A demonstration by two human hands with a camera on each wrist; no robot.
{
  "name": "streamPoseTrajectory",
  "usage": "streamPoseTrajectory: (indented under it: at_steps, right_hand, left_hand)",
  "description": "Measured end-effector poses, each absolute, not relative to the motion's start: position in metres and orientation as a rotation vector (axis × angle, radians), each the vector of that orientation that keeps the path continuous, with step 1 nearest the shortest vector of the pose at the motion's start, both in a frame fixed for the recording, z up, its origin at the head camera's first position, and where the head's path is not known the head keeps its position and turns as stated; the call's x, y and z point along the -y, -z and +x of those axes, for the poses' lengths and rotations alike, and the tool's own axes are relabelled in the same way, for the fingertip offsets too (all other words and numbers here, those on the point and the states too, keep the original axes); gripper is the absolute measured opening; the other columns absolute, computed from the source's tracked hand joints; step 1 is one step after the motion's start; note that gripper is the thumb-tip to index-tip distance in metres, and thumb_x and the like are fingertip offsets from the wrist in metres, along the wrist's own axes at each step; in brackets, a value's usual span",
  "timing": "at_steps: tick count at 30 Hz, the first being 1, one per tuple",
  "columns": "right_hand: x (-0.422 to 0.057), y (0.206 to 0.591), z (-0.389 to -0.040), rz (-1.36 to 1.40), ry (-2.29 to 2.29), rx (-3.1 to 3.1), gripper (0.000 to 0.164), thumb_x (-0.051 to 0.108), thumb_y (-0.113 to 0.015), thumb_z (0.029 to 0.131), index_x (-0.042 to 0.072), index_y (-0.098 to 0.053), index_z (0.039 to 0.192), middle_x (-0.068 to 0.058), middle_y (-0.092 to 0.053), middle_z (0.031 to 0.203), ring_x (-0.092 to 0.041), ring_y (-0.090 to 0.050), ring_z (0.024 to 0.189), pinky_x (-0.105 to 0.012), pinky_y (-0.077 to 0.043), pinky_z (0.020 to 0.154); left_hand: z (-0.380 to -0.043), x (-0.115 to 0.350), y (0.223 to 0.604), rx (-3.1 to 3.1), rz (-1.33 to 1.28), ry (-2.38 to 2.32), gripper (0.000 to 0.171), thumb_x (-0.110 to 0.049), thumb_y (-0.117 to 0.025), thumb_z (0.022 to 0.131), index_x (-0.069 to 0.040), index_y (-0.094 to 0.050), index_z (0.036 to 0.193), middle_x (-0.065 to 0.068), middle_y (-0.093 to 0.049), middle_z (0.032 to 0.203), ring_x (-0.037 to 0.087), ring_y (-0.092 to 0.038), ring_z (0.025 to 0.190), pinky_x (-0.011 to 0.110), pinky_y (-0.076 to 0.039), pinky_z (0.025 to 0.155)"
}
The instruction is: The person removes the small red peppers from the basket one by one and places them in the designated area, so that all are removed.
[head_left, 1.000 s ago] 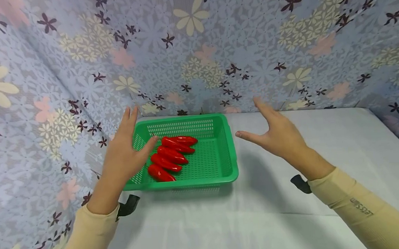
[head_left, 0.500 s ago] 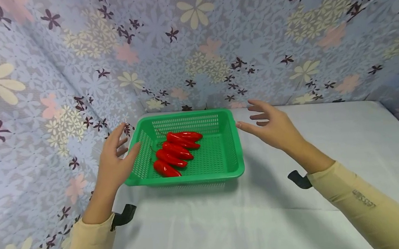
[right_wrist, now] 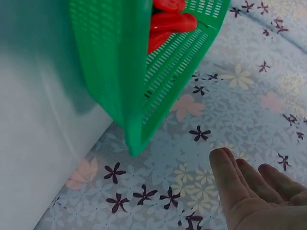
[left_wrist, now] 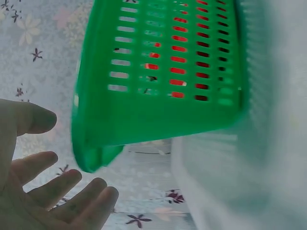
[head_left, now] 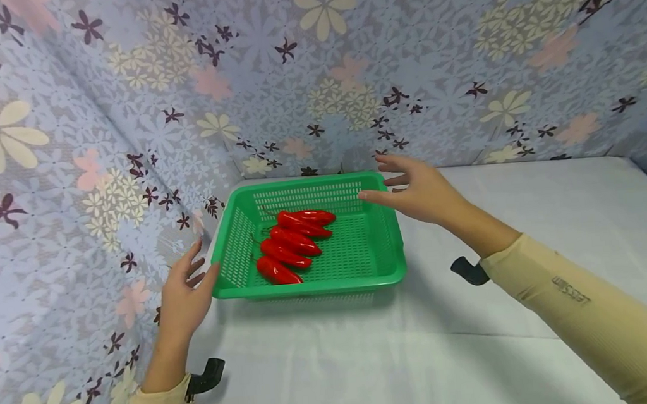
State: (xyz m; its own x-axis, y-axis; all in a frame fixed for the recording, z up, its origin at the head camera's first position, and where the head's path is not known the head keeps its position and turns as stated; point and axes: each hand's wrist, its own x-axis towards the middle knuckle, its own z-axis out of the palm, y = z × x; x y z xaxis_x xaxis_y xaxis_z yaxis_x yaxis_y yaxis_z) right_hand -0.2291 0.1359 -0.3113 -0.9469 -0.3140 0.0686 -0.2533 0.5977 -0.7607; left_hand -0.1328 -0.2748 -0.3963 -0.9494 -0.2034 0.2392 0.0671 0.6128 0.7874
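Observation:
A green plastic basket (head_left: 307, 287) with slotted walls stands on the white table, holding several glossy red chili peppers (head_left: 295, 241) side by side toward its left. My left hand (head_left: 185, 298) is beside the basket's front left corner, thumb near the rim and fingers loosely bent. In the left wrist view, a gap shows between its thumb and the basket's rim (left_wrist: 81, 115). My right hand (head_left: 419, 191) overlaps the basket's back right corner from above, thumb stretched out over the inside. The right wrist view shows that hand's fingers (right_wrist: 230, 177) apart from the basket. Neither hand holds anything.
The white tablecloth (head_left: 336, 366) spreads in front of the basket and to its right. Flower-patterned cloth (head_left: 268, 73) rises close behind and at the left. Black wrist mounts (head_left: 206, 377) stick out from both beige sleeves (head_left: 583, 308).
My left hand has lowered from over the basket's left side to its front left corner. My right hand has moved left over the back right corner. The basket sits slightly further right in view.

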Motion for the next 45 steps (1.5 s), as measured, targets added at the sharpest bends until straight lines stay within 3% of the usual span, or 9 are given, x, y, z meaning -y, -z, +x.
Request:
streamPoseTrajectory:
  at_steps: [6, 13, 33, 38, 45]
  right_hand:
    - [-0.122, 0.313, -0.238, -0.549, 1.294, -2.711, 0.091, 0.056, -0.074, 0.087, 0.015, -0.035, 0.158, -0.002, -0.039, 0.158, -0.030, -0.053, 0.130, -0.049, -0.045, 0.102]
    - [-0.105, 0.312, -0.243, -0.551, 1.303, -2.680, 0.087, 0.055, -0.075, 0.086, 0.018, -0.039, 0.156, -0.007, -0.046, 0.153, -0.033, -0.056, 0.126, -0.052, -0.050, 0.094]
    - [-0.048, 0.316, -0.270, -0.501, 1.296, -2.531, 0.084, 0.053, -0.078, 0.084, 0.023, -0.044, 0.154, -0.005, -0.050, 0.148, -0.031, -0.053, 0.127, -0.049, -0.049, 0.095]
    - [-0.033, 0.323, -0.279, -0.414, 1.365, -2.421, 0.083, 0.045, -0.082, 0.084, 0.026, -0.042, 0.155, -0.008, -0.048, 0.150, -0.032, -0.059, 0.118, -0.047, -0.054, 0.087]
    - [-0.018, 0.335, -0.293, -0.361, 1.402, -2.352, 0.083, 0.033, -0.086, 0.083, 0.029, -0.043, 0.154, -0.007, -0.048, 0.149, -0.030, -0.057, 0.121, -0.045, -0.055, 0.085]
  left_hand:
    - [-0.128, 0.277, 0.415, 2.545, 0.218, 1.355, 0.061, -0.033, -0.058, 0.103, -0.010, -0.038, 0.156, 0.012, -0.044, 0.154, 0.035, -0.046, 0.136, 0.049, -0.041, 0.106]
    - [-0.128, 0.276, 0.433, 2.534, 0.294, 1.437, 0.061, -0.039, -0.056, 0.104, -0.013, -0.039, 0.156, 0.018, -0.051, 0.146, 0.032, -0.049, 0.132, 0.048, -0.042, 0.105]
    - [-0.131, 0.280, 0.447, 2.471, 0.271, 1.522, 0.059, -0.040, -0.055, 0.104, -0.015, -0.041, 0.155, 0.019, -0.052, 0.144, 0.032, -0.049, 0.131, 0.052, -0.044, 0.102]
    - [-0.132, 0.280, 0.448, 2.463, 0.274, 1.551, 0.058, -0.040, -0.056, 0.104, -0.017, -0.041, 0.155, 0.018, -0.051, 0.146, 0.030, -0.048, 0.132, 0.050, -0.044, 0.102]
    - [-0.133, 0.283, 0.449, 2.441, 0.276, 1.577, 0.058, -0.040, -0.057, 0.103, -0.018, -0.042, 0.155, 0.017, -0.052, 0.145, 0.028, -0.050, 0.131, 0.047, -0.046, 0.101]
